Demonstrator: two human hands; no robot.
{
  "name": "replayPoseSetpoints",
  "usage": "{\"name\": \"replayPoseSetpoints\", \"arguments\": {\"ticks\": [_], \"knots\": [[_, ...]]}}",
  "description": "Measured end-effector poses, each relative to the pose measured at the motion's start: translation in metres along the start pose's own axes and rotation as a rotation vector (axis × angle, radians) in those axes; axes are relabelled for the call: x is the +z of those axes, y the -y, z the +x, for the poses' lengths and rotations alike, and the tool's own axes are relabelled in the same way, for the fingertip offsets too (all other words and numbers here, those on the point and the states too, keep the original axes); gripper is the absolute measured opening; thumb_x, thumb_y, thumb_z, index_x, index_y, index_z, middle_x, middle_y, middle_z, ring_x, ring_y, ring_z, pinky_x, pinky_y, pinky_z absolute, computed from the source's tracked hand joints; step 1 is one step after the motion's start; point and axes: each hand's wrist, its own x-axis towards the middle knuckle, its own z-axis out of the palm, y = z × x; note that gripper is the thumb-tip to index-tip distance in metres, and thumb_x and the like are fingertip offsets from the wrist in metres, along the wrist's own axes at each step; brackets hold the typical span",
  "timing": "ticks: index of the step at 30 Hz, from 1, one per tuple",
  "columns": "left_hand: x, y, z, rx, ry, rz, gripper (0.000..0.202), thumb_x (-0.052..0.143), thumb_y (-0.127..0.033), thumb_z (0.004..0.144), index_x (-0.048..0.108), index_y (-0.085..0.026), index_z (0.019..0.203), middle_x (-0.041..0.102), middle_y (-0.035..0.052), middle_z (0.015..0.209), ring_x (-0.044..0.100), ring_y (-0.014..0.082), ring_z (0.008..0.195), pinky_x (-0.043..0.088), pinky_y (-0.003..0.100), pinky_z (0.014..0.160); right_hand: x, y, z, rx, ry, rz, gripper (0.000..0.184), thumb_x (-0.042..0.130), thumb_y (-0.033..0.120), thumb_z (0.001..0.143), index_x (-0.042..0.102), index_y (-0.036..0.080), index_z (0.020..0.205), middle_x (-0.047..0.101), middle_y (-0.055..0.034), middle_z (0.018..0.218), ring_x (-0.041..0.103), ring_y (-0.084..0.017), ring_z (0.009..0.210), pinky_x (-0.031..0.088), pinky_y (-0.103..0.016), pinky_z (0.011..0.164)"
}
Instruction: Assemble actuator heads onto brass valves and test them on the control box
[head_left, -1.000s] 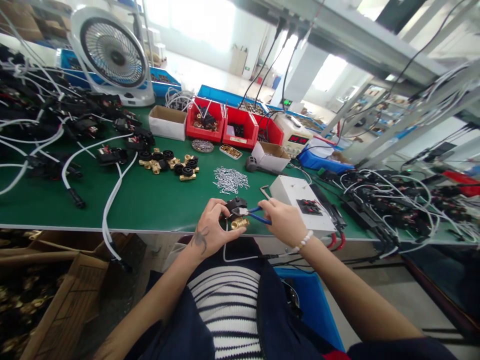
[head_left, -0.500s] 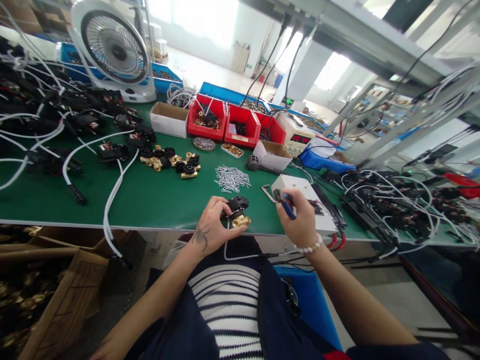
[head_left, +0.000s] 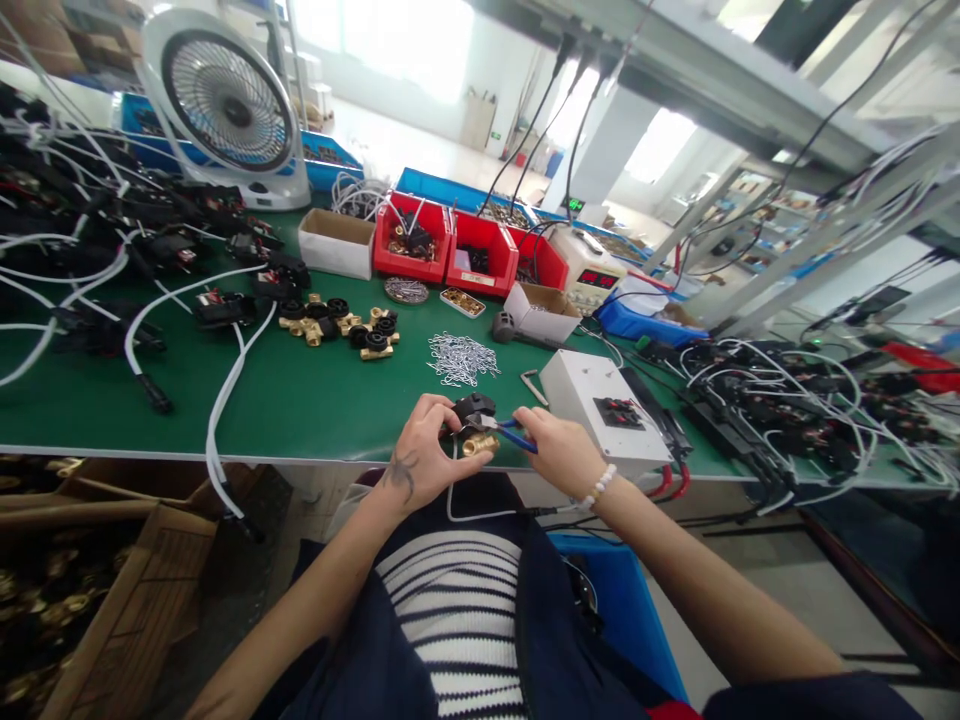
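Note:
My left hand (head_left: 425,447) is closed around a brass valve with a black cap (head_left: 478,443), held at the table's front edge. A thin grey cable (head_left: 480,515) hangs from this valve and runs to the right below the edge. In my right hand (head_left: 564,452) are blue-handled pliers (head_left: 517,433), their jaws up against the valve between the black cap and the brass body. Whether the jaws grip anything there is too small to tell. Just beyond lies a pile of small silver wire clips (head_left: 462,360). Loose brass fittings with black parts (head_left: 377,340) lie to the left of it.
A grey metal box (head_left: 592,400) with a black switch stands to the right, a hex key (head_left: 534,388) beside it. Red bins (head_left: 480,262), a white fan (head_left: 225,110) and a power supply (head_left: 589,268) line the back. Cabled black units (head_left: 225,305) crowd both sides.
My right hand has moved left with the pliers, from over the metal box to the valve. The pliers' jaws now meet the valve. My left hand has stayed nearly still.

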Motion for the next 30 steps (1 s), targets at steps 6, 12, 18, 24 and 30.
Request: {"name": "replayPoseSetpoints", "arguments": {"ticks": [6,12,18,24,30], "knots": [[0.0,0.0,-0.001,0.007,-0.005,0.002,0.037,0.085,-0.032,0.065,0.052,-0.021,0.08,0.056,0.0079,0.107,0.061,0.024,0.1,0.058,0.038,0.078,-0.002,-0.003,-0.002,0.075,-0.422,0.218,0.024,0.046,0.013,0.087,0.06,0.021,0.106,0.065,-0.0055,0.086,0.06,-0.019,0.071,0.047,-0.029,0.067],[0.001,-0.001,0.0,0.015,-0.001,0.004,0.038,0.086,-0.03,0.063,0.052,-0.021,0.079,0.056,0.0083,0.107,0.062,0.0252,0.102,0.058,0.041,0.083,0.011,-0.002,-0.006,0.012,-0.038,0.132,0.023,0.05,0.008,0.082,0.063,0.02,0.097,0.065,-0.0057,0.083,0.061,-0.019,0.072,0.042,-0.027,0.062],[0.002,0.0,0.0,0.015,0.004,0.006,0.037,0.085,-0.031,0.064,0.053,-0.021,0.079,0.056,0.0083,0.107,0.061,0.025,0.103,0.058,0.04,0.082,0.003,-0.001,-0.007,0.078,-0.251,0.136,0.023,0.048,0.01,0.086,0.061,0.019,0.103,0.065,-0.0065,0.088,0.06,-0.019,0.071,0.044,-0.028,0.064],[0.0,0.001,0.001,0.016,0.002,0.004,0.037,0.085,-0.032,0.065,0.053,-0.021,0.079,0.056,0.0077,0.107,0.062,0.0236,0.101,0.058,0.036,0.076,0.002,-0.005,0.0,0.016,-0.176,0.075,0.027,0.049,0.008,0.084,0.063,0.019,0.104,0.066,-0.0076,0.089,0.062,-0.02,0.075,0.044,-0.028,0.065],[0.0,0.0,0.001,0.022,0.012,0.002,0.037,0.085,-0.031,0.064,0.052,-0.021,0.079,0.056,0.0077,0.106,0.062,0.0235,0.099,0.058,0.038,0.078,0.007,-0.002,0.001,0.045,-0.172,0.087,0.024,0.05,0.008,0.082,0.063,0.02,0.099,0.065,-0.0067,0.085,0.06,-0.019,0.07,0.043,-0.028,0.063]]}}
